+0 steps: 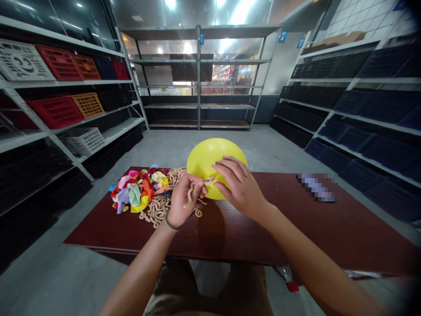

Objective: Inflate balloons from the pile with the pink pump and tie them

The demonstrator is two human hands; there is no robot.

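My fingers are hiding the lower edge of a glossy yellow inflated balloon, so I am not seeing its neck. A slim dark item is lying partly covered behind my left hand, and blurred squares are masking an oblong pale-purple object far to the right. My left hand is pinching a thin, twisted beige strand between thumb and fingers; the balloon is resting just beyond that pinch. My right hand is holding its curved fingers apart before the balloon's right side, perhaps touching it. Similar beige curls are lying heaped beside a multicoloured pile of limp balloons on a glossy dark red-brown table. Beyond, grey metal shelving is standing on a grey floor, and red plastic crates are lining the left racks.
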